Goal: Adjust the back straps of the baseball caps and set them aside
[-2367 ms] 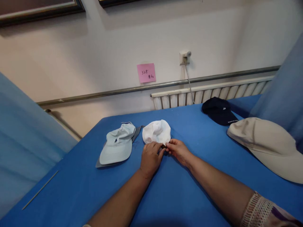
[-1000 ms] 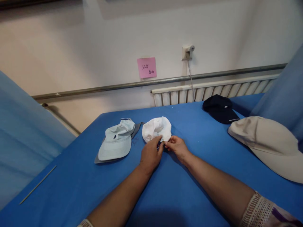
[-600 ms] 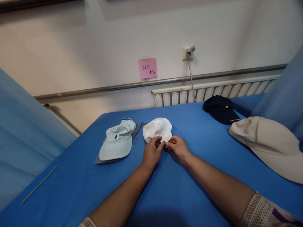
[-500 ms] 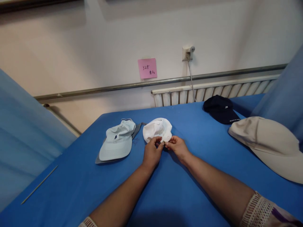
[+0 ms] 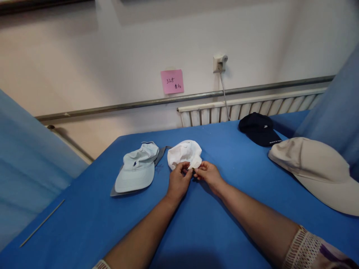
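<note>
A white cap (image 5: 183,151) lies on the blue-covered table, its near edge pinched between both my hands. My left hand (image 5: 179,180) has thumb and fingers closed on the left part of that edge. From the right, my right hand (image 5: 209,173) grips the edge with thumb and forefinger. The fingertips of both hands almost meet, and a small dark bit shows between them; what it is I cannot make out. To the left of my hands lies a pale blue cap (image 5: 137,170), resting on a grey cap (image 5: 114,191) that is mostly hidden.
At the right are a navy cap (image 5: 256,127) and a large beige cap (image 5: 316,164). A thin stick (image 5: 42,223) lies near the left edge. Blue curtains (image 5: 28,164) hang on both sides. Behind the table are a radiator (image 5: 207,115), a metal rail (image 5: 157,101) and a plugged-in cord (image 5: 224,93).
The whole view has shifted slightly, so things sit a little further left. My hands keep hold of the white cap's edge, with only small finger movements.
</note>
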`<act>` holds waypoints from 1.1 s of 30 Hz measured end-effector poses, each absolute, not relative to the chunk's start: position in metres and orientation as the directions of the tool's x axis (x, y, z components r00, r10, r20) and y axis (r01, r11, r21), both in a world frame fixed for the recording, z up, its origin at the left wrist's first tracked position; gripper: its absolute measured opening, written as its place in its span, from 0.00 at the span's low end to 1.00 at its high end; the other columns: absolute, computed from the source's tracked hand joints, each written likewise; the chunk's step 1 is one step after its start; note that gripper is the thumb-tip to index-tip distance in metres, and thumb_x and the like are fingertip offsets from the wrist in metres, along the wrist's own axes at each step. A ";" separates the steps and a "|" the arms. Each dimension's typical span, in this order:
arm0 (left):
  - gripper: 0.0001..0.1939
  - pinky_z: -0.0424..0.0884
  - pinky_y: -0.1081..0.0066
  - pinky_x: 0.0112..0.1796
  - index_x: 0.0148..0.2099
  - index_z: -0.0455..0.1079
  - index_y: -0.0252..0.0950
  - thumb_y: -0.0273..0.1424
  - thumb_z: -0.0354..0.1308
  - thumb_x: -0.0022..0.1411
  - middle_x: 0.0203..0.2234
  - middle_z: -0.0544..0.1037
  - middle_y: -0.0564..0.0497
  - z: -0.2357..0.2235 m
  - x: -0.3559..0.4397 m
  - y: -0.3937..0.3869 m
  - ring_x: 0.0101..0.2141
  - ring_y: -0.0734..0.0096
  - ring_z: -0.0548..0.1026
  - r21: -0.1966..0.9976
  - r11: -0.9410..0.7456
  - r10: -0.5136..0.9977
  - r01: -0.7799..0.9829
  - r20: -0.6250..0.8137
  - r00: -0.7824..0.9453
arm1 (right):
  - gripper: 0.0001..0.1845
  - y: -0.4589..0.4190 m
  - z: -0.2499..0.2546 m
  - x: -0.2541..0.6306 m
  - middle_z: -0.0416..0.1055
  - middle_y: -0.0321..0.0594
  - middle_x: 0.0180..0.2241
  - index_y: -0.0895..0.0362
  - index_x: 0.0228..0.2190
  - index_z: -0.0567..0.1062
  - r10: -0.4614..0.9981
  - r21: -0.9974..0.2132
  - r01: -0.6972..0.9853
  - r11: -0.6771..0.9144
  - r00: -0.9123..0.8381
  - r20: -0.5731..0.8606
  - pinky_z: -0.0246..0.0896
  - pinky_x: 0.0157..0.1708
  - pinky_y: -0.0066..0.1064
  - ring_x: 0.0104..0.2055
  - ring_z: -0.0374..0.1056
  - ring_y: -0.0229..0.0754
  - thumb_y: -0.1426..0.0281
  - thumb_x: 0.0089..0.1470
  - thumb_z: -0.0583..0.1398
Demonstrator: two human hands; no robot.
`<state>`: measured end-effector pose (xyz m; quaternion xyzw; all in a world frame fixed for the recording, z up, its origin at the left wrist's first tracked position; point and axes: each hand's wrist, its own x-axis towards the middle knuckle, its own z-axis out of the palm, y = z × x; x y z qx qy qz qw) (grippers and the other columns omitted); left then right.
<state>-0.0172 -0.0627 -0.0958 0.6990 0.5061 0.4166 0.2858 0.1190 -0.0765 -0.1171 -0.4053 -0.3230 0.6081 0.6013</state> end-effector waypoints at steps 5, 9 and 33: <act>0.15 0.72 0.69 0.36 0.48 0.71 0.35 0.32 0.57 0.58 0.35 0.79 0.48 -0.098 -0.020 -0.064 0.33 0.69 0.75 0.777 -0.391 0.920 0.493 0.342 0.192 | 0.21 -0.077 -0.118 0.123 0.73 0.37 0.24 0.58 0.29 0.71 0.986 -0.849 -0.511 -0.137 0.013 -0.167 0.56 0.20 0.24 0.23 0.67 0.34 0.62 0.36 0.71; 0.11 0.71 0.69 0.38 0.45 0.72 0.37 0.27 0.55 0.60 0.37 0.79 0.49 -0.097 -0.021 -0.070 0.35 0.70 0.75 0.695 -0.520 0.854 0.496 0.407 0.325 | 0.18 -0.072 -0.122 0.131 0.69 0.34 0.21 0.58 0.28 0.71 0.973 -0.781 -0.599 -0.175 0.017 -0.231 0.51 0.16 0.23 0.20 0.62 0.32 0.64 0.38 0.71; 0.08 0.68 0.71 0.35 0.33 0.72 0.36 0.35 0.56 0.60 0.28 0.75 0.52 -0.073 -0.054 -0.054 0.30 0.72 0.71 0.660 -0.480 0.825 0.578 0.563 0.042 | 0.14 -0.074 -0.121 0.148 0.60 0.26 0.19 0.55 0.29 0.70 0.949 -0.578 -0.755 -0.308 -0.202 -0.242 0.40 0.14 0.21 0.15 0.42 0.26 0.75 0.40 0.68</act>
